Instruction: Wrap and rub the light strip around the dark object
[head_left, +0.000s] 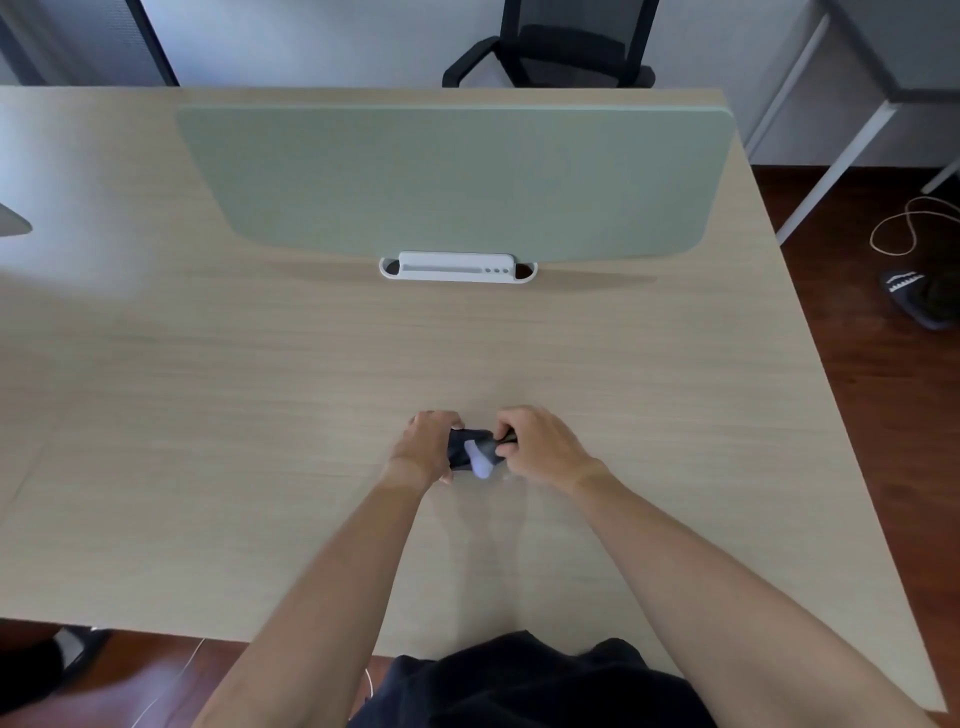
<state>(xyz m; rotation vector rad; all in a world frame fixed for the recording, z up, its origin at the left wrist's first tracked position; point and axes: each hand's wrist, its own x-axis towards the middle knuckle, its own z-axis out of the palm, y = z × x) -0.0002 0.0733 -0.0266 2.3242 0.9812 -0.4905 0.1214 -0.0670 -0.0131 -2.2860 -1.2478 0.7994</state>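
Desk (208, 415) matt pale wood grain; divider panel (457, 176) matt green felt; sock (470, 449) dark soft knit cloth

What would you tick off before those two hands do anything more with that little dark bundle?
1. Left hand grips the dark bundle: ok, fingers curl round its left side.
2. Right hand has a grip on it: ok, it pinches the right end.
3. Bundle is supported: ok, it sits low over the wooden table; whether it touches cannot tell.
4. What the bundle is: cannot tell; dark fabric with a pale lilac patch.
5. Room in front: ok, the white holder and green divider stand well back.
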